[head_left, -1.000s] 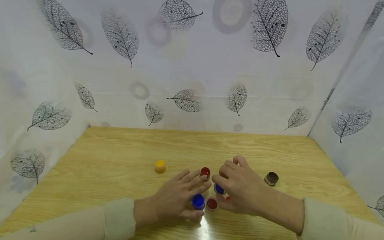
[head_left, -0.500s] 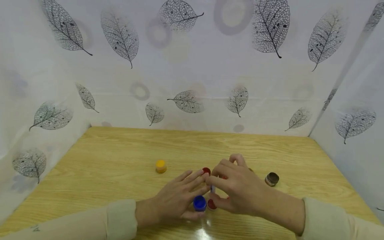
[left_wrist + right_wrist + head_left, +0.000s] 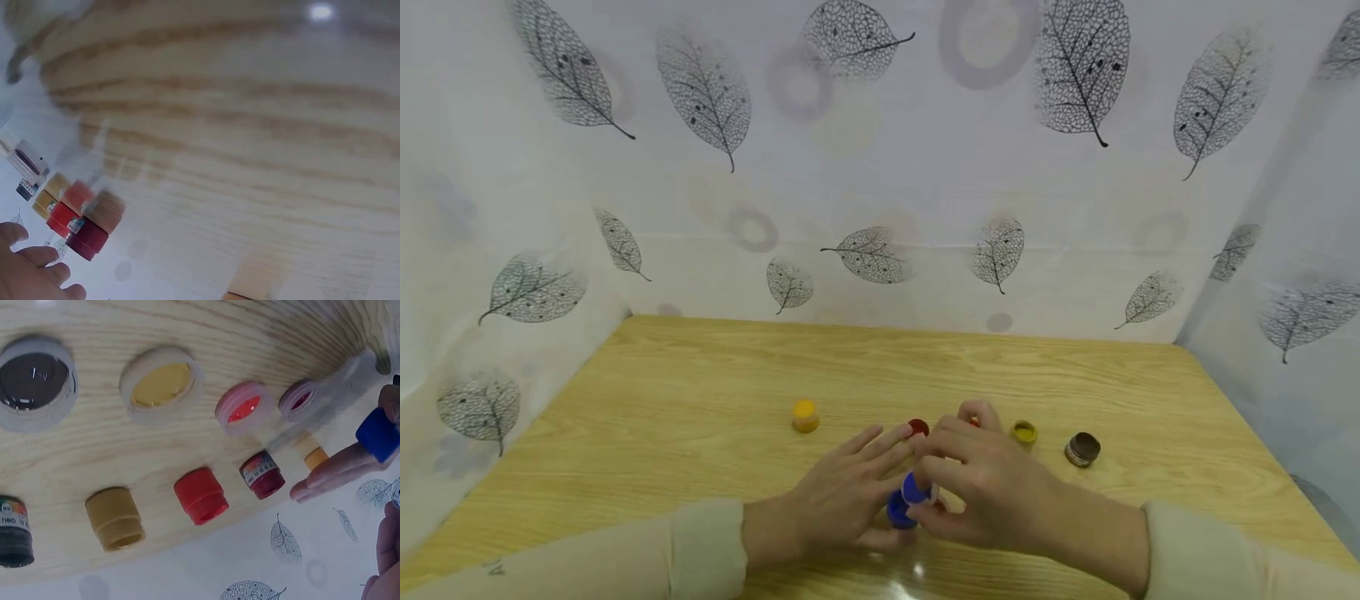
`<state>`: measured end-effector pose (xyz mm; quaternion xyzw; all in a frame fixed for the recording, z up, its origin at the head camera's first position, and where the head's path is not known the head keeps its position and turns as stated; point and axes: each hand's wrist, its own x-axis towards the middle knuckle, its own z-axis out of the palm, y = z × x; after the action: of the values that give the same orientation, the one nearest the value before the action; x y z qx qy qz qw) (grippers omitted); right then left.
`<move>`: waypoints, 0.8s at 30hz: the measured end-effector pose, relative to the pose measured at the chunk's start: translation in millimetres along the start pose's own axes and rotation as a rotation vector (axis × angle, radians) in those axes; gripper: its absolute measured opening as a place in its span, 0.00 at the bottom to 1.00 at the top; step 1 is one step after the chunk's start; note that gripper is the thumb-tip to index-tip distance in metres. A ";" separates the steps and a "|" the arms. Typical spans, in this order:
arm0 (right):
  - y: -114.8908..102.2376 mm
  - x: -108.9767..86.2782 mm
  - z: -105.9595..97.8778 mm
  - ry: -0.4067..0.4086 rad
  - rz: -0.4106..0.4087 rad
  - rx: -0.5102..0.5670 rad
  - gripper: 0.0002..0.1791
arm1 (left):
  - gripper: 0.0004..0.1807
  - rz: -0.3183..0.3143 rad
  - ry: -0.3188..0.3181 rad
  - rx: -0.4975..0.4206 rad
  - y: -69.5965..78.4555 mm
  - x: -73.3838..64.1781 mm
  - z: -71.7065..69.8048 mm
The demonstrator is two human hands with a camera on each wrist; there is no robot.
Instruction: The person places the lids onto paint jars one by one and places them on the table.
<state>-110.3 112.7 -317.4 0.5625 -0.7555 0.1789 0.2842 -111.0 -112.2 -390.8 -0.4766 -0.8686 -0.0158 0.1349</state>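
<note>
four rear jars (image 3: 201,495) uncapped, orange jar (image 3: 805,416) seemingly capped; right hand (image 3: 988,483) pinches blue lid (image 3: 913,490), left hand (image 3: 842,492) spread beside blue jar (image 3: 897,511).

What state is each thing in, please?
Blue lid: off, tilted
Blue jar: uncapped
Left hand: fingers extended
Right hand: pinching blue lid
Dark jar: open
Yellow jar: open
Red jar: open
Maroon jar: open
Orange jar: unclear whether capped
Dark lid: upturned
Yellow lid: upturned
Red lid: upturned
Maroon lid: upturned
</note>
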 end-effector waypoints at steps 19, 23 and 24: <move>-4.9 -17.2 16.4 0.011 -0.117 0.173 0.13 | 0.47 0.019 0.005 0.037 8.0 -1.3 -3.1; -5.1 -19.6 16.1 -0.016 -0.113 0.181 0.11 | 0.45 0.019 0.009 0.023 9.2 -1.1 -3.7; -5.4 -20.1 16.0 -0.023 -0.108 0.177 0.11 | 0.45 0.015 0.011 0.020 9.7 -1.1 -3.9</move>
<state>-104.7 116.7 -342.8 0.6273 -0.7086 0.2229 0.2339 -101.5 -108.4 -388.3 -0.4817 -0.8643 -0.0086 0.1443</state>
